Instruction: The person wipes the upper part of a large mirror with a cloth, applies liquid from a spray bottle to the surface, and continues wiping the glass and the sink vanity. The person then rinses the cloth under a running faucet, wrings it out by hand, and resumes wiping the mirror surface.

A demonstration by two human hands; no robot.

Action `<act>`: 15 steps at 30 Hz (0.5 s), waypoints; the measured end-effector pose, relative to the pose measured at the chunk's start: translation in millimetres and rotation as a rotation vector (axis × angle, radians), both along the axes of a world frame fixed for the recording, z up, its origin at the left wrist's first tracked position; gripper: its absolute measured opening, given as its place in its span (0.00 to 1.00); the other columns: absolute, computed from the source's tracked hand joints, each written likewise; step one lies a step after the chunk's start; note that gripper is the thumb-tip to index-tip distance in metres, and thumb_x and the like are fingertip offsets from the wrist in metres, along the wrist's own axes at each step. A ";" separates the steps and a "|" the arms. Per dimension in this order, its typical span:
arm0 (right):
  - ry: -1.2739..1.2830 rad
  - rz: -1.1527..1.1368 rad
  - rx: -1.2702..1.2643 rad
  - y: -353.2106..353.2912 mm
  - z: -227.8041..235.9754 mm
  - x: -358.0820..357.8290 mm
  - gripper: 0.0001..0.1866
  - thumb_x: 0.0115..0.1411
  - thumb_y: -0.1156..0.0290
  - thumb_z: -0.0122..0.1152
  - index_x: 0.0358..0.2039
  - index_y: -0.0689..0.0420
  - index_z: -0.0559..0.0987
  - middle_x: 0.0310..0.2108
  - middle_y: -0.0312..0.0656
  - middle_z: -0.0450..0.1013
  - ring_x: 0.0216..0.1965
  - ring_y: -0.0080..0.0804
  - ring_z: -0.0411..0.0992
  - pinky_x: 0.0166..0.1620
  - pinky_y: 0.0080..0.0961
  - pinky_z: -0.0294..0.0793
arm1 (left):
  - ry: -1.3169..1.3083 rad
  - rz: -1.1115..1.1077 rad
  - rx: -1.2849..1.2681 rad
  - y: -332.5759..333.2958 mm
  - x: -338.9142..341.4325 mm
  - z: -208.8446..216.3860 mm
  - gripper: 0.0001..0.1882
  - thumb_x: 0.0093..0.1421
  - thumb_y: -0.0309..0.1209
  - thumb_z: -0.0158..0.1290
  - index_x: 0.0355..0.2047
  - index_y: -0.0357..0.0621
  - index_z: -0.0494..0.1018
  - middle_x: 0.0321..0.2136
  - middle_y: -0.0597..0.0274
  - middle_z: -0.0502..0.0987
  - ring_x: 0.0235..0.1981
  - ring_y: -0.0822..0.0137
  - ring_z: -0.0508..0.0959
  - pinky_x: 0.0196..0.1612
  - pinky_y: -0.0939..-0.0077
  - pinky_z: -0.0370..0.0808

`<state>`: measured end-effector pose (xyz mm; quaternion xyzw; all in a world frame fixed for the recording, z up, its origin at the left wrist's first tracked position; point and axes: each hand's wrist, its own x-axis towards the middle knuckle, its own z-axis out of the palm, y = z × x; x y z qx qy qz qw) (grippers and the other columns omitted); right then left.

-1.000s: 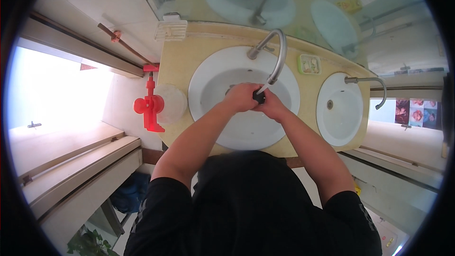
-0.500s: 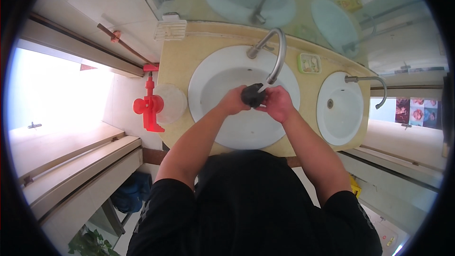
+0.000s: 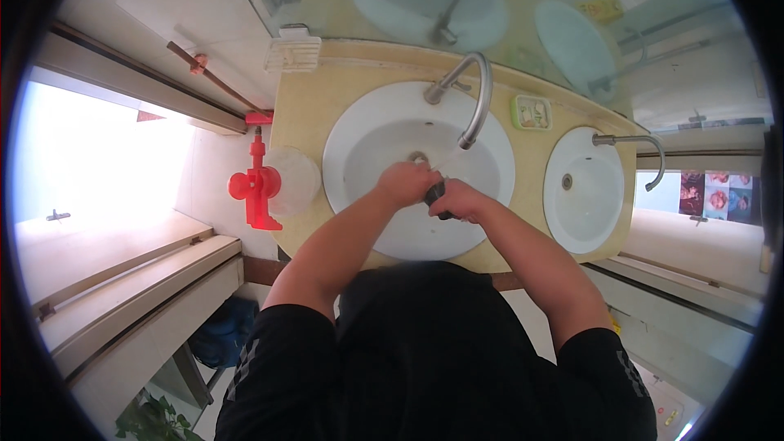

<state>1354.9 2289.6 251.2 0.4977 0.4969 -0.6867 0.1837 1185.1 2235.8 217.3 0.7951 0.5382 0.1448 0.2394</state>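
Over the large white oval sink, both my hands close in on a small dark black object. My left hand has its fingers curled against its upper left side. From the right, my right hand wraps round it. Most of the object is covered by my fingers, and its kind cannot be made out. Above my hands arches the spout of a metal faucet, with a thin stream of water falling toward my left hand. The drain shows just behind that hand.
A smaller sink with its own curved faucet lies to the right. Between the sinks sits a green-rimmed soap dish. A red valve-like fixture stands at the left, and a white rack at the back left corner.
My hands have drawn nearer to me and closer together. The black object has turned and is now more covered by my fingers. The drain has come into sight.
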 end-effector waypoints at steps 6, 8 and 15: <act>-0.251 0.647 0.803 -9.4 8.5 -13.5 0.14 0.46 0.68 0.63 0.34 0.59 0.75 0.31 0.51 0.77 0.33 0.46 0.77 0.37 0.40 0.75 | 0.151 0.104 -0.490 -0.9 16.3 12.4 0.11 0.55 0.34 0.49 0.35 0.49 0.77 0.35 0.50 0.81 0.38 0.54 0.81 0.39 0.58 0.78; -0.241 0.773 0.912 -11.7 11.4 -17.2 0.10 0.54 0.70 0.55 0.36 0.56 0.77 0.34 0.48 0.78 0.38 0.45 0.77 0.41 0.40 0.76 | 0.020 0.218 -0.517 -7.3 20.3 3.1 0.12 0.54 0.36 0.49 0.32 0.45 0.79 0.34 0.51 0.81 0.40 0.53 0.80 0.42 0.57 0.76; -0.155 0.888 1.004 -13.3 8.9 -11.0 0.08 0.59 0.70 0.48 0.36 0.56 0.75 0.36 0.47 0.77 0.38 0.46 0.77 0.39 0.40 0.76 | -0.069 0.174 -0.622 -11.5 25.9 -20.2 0.13 0.52 0.35 0.49 0.30 0.40 0.79 0.34 0.48 0.80 0.40 0.48 0.79 0.42 0.58 0.76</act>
